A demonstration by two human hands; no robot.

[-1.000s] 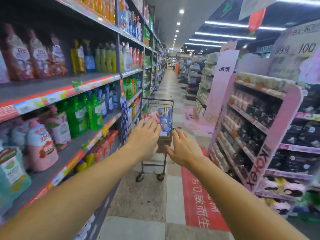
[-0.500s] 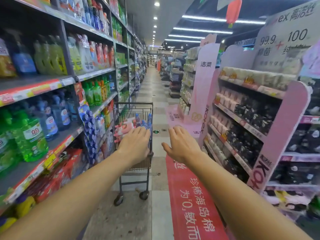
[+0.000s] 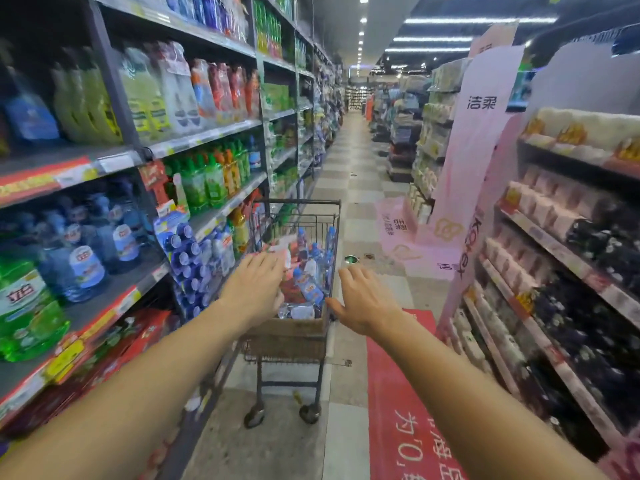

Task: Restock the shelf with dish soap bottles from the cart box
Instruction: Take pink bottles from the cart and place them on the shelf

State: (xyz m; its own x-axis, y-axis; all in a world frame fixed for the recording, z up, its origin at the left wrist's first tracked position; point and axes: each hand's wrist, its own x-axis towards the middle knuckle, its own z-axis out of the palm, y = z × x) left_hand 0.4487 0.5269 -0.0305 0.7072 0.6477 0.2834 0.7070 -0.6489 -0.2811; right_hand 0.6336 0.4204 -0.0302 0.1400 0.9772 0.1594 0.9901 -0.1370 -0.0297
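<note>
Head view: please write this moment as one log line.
left hand open over box | right hand open at cart | nothing held

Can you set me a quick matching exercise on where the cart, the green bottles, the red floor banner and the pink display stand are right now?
Things:
1. cart
2. green bottles
3. red floor banner
4. pink display stand

Places:
A. on the floor, right of the cart
B. on a left-hand shelf, beyond the blue bottles
C. in the aisle, just ahead of both hands
D. upright on the aisle's right side

Pairs: 1-C, 2-B, 3-A, 4-D. The left hand is over the box of bottles; the right hand is open at the cart's right edge.
</note>
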